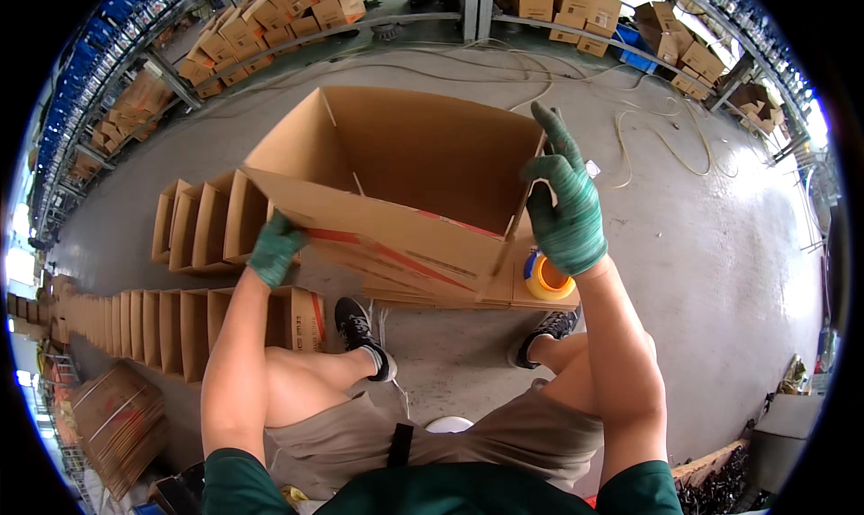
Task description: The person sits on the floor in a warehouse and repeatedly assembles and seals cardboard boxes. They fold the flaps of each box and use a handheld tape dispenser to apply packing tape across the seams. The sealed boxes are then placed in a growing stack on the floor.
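A large cardboard box [378, 218], its top open, stands tilted in front of me above a stack of flat cardboard [432, 301]. Red stripes run across its near wall. My left hand [276, 249], in a green glove, grips the box at its near left side; part of the fingers is hidden by the cardboard. At the box's right rim is my right hand [567, 200], also gloved in green, with thumb and fingers apart. Below that hand a roll of tape [549, 276], yellow-orange with a blue part, lies on the flat cardboard.
Open cardboard boxes nest in a short row [207, 222] and a long row [171, 330] on my left. Bundled flat cardboard [117, 425] lies lower left. Racks with cartons [270, 20] line the back. A thin hose [621, 146] winds over the floor. A bin of dark parts [720, 488] stands lower right.
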Tool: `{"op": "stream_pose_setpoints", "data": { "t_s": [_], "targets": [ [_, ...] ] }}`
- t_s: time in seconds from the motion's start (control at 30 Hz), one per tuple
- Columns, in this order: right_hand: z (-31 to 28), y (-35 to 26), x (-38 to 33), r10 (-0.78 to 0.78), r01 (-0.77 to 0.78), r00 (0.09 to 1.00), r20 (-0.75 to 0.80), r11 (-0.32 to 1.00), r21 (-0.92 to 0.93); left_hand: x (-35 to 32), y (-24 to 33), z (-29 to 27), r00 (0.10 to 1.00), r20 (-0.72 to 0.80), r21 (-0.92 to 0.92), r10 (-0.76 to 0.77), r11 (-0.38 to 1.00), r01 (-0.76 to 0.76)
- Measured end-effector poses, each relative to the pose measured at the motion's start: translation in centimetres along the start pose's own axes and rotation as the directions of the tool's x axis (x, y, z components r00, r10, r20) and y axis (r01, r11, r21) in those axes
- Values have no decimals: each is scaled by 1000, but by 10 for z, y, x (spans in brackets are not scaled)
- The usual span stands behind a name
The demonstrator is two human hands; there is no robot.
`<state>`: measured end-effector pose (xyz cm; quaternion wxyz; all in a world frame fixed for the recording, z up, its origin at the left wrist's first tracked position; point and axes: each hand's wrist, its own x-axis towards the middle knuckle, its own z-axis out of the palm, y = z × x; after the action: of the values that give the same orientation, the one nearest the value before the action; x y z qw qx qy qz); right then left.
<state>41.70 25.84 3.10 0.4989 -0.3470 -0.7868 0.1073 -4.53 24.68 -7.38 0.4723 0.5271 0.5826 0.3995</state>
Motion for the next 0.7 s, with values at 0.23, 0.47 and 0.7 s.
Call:
{"op": "stream_pose_setpoints", "data": {
  "t_s": [0.23,0.47,0.7],
  "targets": [
    [36,36,-32,221,-165,931,290,965,-205,-11,37,42,980,191,425,56,895,-134],
    [33,42,-34,391,-418,882,265,907,54,3,59,48,826,308,345,472,754,-559],
    [6,55,-5,872,-732,471,-135,471,493,18,27,73,943,-104,408,316,878,-250]
  ]
}}
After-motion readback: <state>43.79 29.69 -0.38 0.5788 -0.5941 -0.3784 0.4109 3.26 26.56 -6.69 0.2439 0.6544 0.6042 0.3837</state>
